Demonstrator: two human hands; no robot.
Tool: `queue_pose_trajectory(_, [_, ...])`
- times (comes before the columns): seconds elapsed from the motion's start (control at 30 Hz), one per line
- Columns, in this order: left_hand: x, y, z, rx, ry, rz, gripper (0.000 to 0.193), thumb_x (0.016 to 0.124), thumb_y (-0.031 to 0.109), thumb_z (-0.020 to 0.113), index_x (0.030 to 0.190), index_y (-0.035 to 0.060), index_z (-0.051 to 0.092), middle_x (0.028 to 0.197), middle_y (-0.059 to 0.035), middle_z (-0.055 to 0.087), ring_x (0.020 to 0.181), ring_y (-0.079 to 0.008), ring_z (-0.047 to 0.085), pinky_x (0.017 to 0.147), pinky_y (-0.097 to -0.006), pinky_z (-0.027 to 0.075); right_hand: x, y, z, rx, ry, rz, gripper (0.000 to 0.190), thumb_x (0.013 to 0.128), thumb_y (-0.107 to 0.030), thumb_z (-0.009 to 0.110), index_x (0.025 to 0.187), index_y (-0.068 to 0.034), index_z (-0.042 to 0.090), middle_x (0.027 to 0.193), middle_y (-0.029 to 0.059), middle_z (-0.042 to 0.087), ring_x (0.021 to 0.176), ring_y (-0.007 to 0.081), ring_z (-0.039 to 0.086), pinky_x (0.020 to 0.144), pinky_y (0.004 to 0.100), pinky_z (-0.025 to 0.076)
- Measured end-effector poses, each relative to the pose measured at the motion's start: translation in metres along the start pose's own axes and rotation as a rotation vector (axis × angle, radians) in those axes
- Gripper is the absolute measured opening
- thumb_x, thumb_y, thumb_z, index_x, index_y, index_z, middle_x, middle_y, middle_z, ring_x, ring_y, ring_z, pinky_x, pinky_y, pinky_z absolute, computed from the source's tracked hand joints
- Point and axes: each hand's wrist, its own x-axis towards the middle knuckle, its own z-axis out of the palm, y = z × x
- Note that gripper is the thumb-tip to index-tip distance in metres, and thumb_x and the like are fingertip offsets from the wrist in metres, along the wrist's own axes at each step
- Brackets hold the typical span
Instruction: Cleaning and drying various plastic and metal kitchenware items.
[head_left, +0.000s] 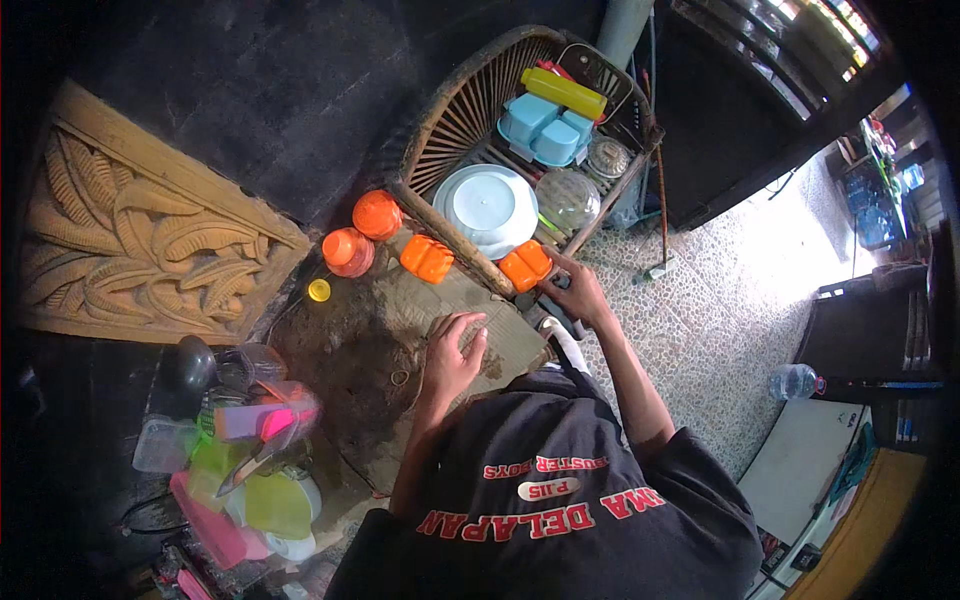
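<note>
My right hand (579, 296) has its fingertips at the right edge of an orange plastic container (525, 265), which is at the near corner of a slatted wooden rack (457, 229). My left hand (456, 354) hangs lower, over a ridged grey board (457, 296), holding nothing with thumb and fingers apart. Another similar orange container (426, 259) sits outside the rack's frame. To its left are a round orange container (377, 215) and a stack of orange bowls (348, 252). Inside the rack lie white plates (484, 199) and a clear plastic dome (568, 199).
Light-blue containers (547, 127) and a yellow cylinder (564, 91) occupy the rack's far end. At left, a carved panel (165, 240) stands above a pile of plasticware holding a knife (251, 466). A small yellow cup (319, 290) is nearby. Pebbled floor (697, 300) extends right.
</note>
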Motion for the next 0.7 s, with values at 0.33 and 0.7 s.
queue_pose_trajectory(0.33, [0.002,-0.006,-0.011,0.032,0.109,-0.027,0.024,0.100,0.013,0.072,0.121,0.0025,0.073,0.117,-0.0145,0.074,0.113,-0.0341,0.070,0.099,-0.0441,0.054,-0.018,-0.027,-0.017,0.052,0.148,-0.055,0.065,0.089,-0.025,0.084,0.149,-0.010,0.065,0.117,0.0199,0.079,0.102,0.0348,0.079,0.094,0.0435,0.061])
queue_pose_trajectory(0.7, [0.042,-0.049,-0.049,0.130,0.233,-0.123,0.043,0.096,0.015,0.069,0.137,0.0044,0.064,0.132,-0.0186,0.066,0.133,-0.0374,0.059,0.113,-0.0482,0.044,-0.003,-0.129,0.007,0.316,-0.451,-0.269,0.052,0.093,-0.033,0.084,0.131,0.000,0.072,0.123,0.0172,0.078,0.115,0.0263,0.075,0.103,0.0393,0.056])
